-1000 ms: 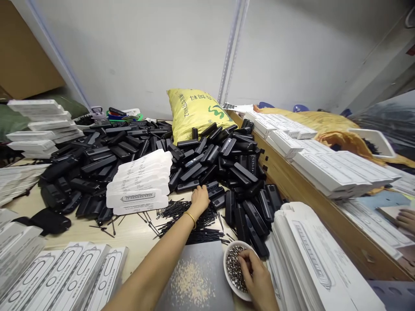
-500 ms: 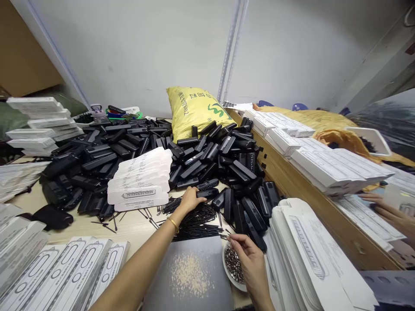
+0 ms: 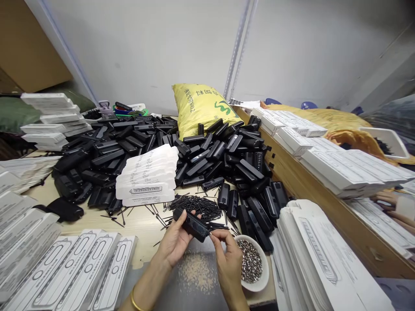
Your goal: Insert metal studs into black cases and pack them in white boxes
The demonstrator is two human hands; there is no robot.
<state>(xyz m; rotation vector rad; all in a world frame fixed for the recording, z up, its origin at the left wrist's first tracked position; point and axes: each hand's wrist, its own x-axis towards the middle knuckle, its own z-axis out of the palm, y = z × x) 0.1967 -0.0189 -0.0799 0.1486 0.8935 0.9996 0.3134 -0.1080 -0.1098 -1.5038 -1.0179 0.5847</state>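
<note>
My left hand [image 3: 177, 239] holds a black oblong device [image 3: 192, 224] over the front of the table, its fingers around the near end. At the device's right end is my right hand [image 3: 227, 255], thumb and forefinger pinched on something too small to make out. Just right of that hand stands a white bowl [image 3: 265, 276] full of small metal pieces [image 3: 249, 261]. Thin black sticks [image 3: 197, 206] lie in a heap behind the device. Below both hands is a grey sheet [image 3: 194, 296] with pale specks in its middle.
Many black devices [image 3: 106, 149] are piled across the table, with white flat cartons [image 3: 145, 177] on them. A yellow sack [image 3: 201, 108] stands behind. White boxes [image 3: 74, 268] stand front left; folded cartons [image 3: 311, 259] front right. Beyond a wooden board [image 3: 324, 203], another person's hand [image 3: 392, 207] shows.
My left hand has brought a black device from the pile towards me. My right hand has moved from over the bowl to the device's end. The view has shifted slightly.
</note>
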